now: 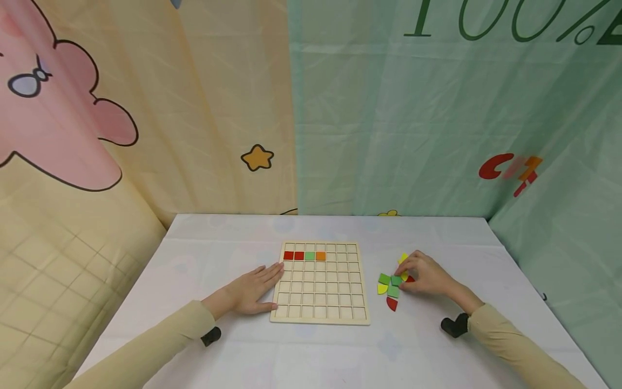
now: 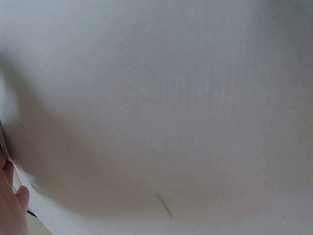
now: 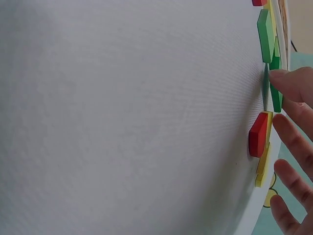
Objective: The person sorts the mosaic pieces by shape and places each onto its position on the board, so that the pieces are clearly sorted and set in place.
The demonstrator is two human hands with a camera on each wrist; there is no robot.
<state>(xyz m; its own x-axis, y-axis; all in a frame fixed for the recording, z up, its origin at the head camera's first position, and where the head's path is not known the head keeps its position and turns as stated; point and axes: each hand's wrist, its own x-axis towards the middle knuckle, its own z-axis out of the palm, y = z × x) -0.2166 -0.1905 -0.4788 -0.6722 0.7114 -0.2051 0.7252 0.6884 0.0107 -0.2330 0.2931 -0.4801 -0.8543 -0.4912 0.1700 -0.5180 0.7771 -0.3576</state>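
Observation:
A wooden grid board [image 1: 319, 323] lies flat on the table. Its second row from the far side holds two red square tiles [image 1: 293, 255], a green one [image 1: 310, 256] and an orange one [image 1: 320, 256]. My left hand [image 1: 255, 289] rests at the board's left edge, fingers straight and thumb near the lower corner. To the right of the board, my right hand [image 1: 427, 275] pinches a green tile [image 1: 396, 280] between thumb and index finger at the loose pieces. In the right wrist view the other fingers [image 3: 293, 178] are spread, close to a red piece [image 3: 258, 135].
Around the right hand lie more green tiles [image 1: 392, 292], yellow pieces [image 1: 382, 289] and a red quarter-round piece [image 1: 391, 304]. A white cloth covers the table [image 1: 330, 356]. Printed curtains [image 1: 389, 119] hang behind and at both sides.

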